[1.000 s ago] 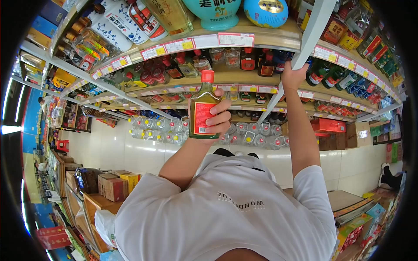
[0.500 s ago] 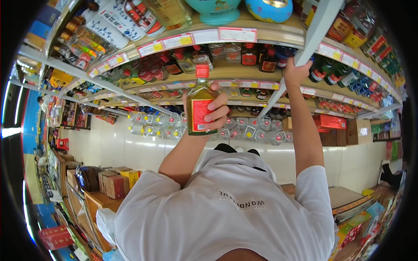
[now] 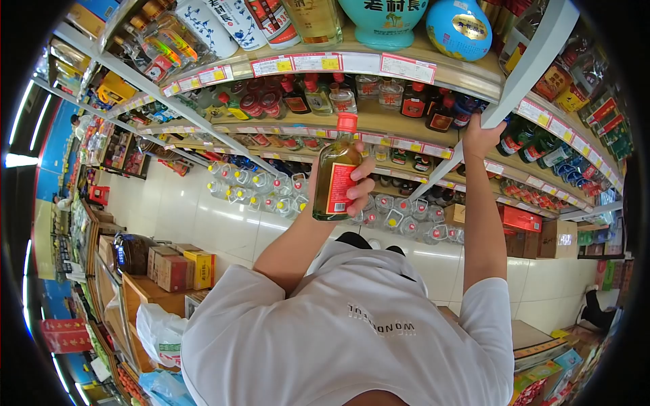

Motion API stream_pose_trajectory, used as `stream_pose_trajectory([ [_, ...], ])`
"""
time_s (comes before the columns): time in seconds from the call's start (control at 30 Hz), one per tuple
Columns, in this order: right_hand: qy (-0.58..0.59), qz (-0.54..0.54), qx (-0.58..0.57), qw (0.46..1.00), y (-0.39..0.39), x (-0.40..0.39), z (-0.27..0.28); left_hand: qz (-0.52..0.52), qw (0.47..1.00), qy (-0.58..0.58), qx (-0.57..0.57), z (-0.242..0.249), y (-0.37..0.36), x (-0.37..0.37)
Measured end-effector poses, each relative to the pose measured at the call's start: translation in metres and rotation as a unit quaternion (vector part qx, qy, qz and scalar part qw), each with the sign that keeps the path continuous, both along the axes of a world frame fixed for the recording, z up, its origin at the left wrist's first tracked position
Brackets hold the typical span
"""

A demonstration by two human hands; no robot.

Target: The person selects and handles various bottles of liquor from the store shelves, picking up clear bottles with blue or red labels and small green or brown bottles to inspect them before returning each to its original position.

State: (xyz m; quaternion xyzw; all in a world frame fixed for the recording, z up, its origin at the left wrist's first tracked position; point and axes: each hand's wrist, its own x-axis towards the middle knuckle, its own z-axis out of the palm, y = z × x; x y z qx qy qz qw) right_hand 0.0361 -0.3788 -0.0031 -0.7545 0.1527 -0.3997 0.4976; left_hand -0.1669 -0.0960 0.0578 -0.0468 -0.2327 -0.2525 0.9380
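A flat glass liquor bottle (image 3: pixel 330 177) with a red cap and a red label stands upright in my left hand (image 3: pixel 361 188). The fingers wrap around its right side; a barcode shows low on the label. Higher and to the right, my right hand (image 3: pixel 479 141) is closed around the light grey shelf post (image 3: pixel 518 81). Part of its fingers is hidden behind the post. Beyond the held bottle, small dark bottles with red caps (image 3: pixel 414 101) line the second shelf (image 3: pixel 372 124).
The top shelf carries a turquoise jar (image 3: pixel 386 24), a blue round bottle (image 3: pixel 460 30) and white patterned bottles (image 3: pixel 206 27). Large clear jugs (image 3: pixel 406 227) sit on the tiled floor below. Cartons (image 3: pixel 172 269) and a white plastic bag (image 3: pixel 161 333) lie at the left.
The bottle has turned in my left hand, so its label now faces more to the right. My view has shifted, and shelves and hands appear farther right. My right hand stays on the post.
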Motion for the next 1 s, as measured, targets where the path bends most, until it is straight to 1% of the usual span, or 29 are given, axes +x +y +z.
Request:
stream_pose_trajectory([
  [0.07, 0.002, 0.001, -0.001, 1.000, -0.001, 0.000, 0.000, -0.015, 1.000, 0.011, -0.011, -0.006, 0.000, -0.002],
  [0.17, 0.005, 0.008, -0.002, 1.000, -0.001, -0.002, 0.003, 0.033, 0.997, 0.013, 0.063, -0.008, 0.002, -0.010],
  [0.2, 0.004, 0.013, -0.003, 1.000, -0.001, -0.003, 0.004, 0.065, 0.990, 0.051, 0.112, -0.005, 0.001, -0.016],
  [0.3, 0.010, 0.003, -0.010, 1.000, 0.000, -0.002, 0.003, 0.092, 0.975, 0.082, 0.184, -0.012, 0.001, -0.018],
  [0.33, 0.014, -0.007, -0.013, 1.000, -0.001, -0.001, 0.002, 0.141, 0.937, 0.129, 0.292, -0.012, 0.001, -0.022],
  [0.4, 0.016, -0.003, -0.004, 1.000, -0.003, -0.001, 0.001, 0.230, 0.860, 0.164, 0.425, -0.002, -0.009, -0.023],
  [0.43, 0.010, 0.006, -0.002, 1.000, -0.004, 0.001, -0.001, 0.275, 0.811, 0.176, 0.486, 0.004, -0.013, -0.022],
  [0.47, 0.004, 0.008, -0.007, 1.000, -0.004, 0.001, -0.001, 0.274, 0.805, 0.207, 0.485, 0.014, -0.018, -0.023],
  [0.57, -0.005, 0.028, -0.005, 1.000, -0.004, -0.002, 0.002, 0.240, 0.822, 0.260, 0.446, 0.000, -0.010, -0.022],
  [0.6, 0.002, 0.033, 0.002, 0.999, -0.004, -0.003, 0.004, 0.231, 0.819, 0.282, 0.443, -0.001, -0.008, -0.023],
  [0.7, 0.004, 0.048, 0.008, 0.999, -0.003, -0.007, 0.008, 0.260, 0.823, 0.257, 0.434, 0.001, -0.008, -0.024],
  [0.73, 0.006, 0.053, 0.006, 0.999, -0.004, -0.007, 0.007, 0.254, 0.814, 0.252, 0.457, 0.002, -0.007, -0.025],
  [0.87, 0.003, 0.060, -0.018, 0.998, -0.008, -0.005, 0.004, 0.277, 0.813, 0.237, 0.453, 0.013, -0.009, -0.028],
  [1.0, -0.012, 0.054, -0.013, 0.998, -0.007, -0.004, 0.002, 0.279, 0.809, 0.250, 0.453, 0.017, -0.010, -0.030],
])
